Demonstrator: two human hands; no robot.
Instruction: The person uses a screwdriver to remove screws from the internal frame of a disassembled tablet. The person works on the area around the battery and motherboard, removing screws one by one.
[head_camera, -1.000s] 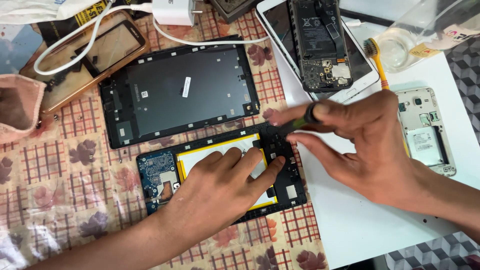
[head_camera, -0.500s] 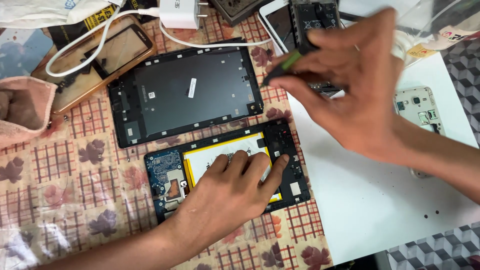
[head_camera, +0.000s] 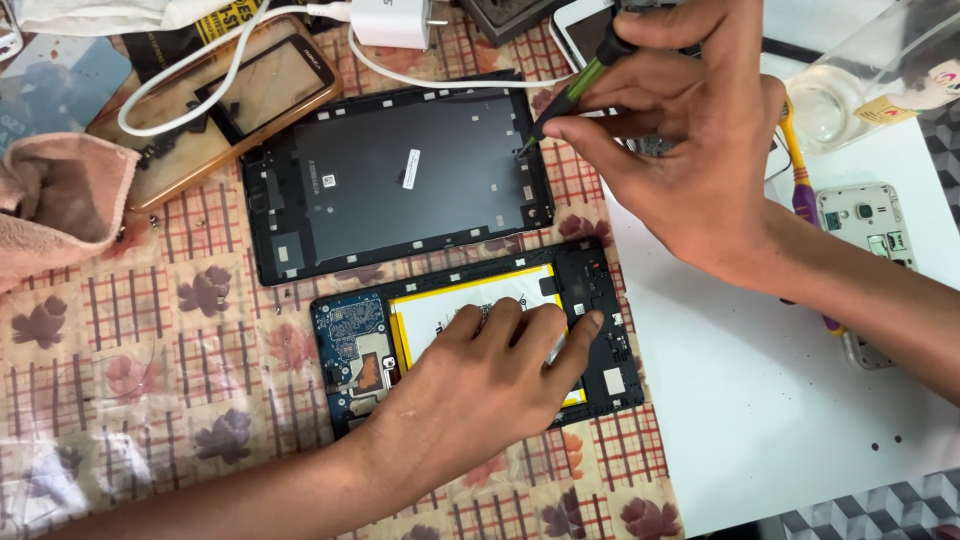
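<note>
Two hands are working over an opened tablet (head_camera: 480, 345) on the patterned table (head_camera: 150, 400). Left hand (head_camera: 480, 385) is lying flat, fingers spread, on its yellow-edged battery. Right hand (head_camera: 690, 140), above the tablet, is pinching a slim green screwdriver (head_camera: 575, 85); its tip is touching the matte black back cover (head_camera: 400, 180). Slipping could scratch the cover or scatter tiny screws.

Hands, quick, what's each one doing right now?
Left hand: open, flat on the opened tablet with yellow-edged battery.
Right hand: closed on thin green-handled screwdriver.
</note>
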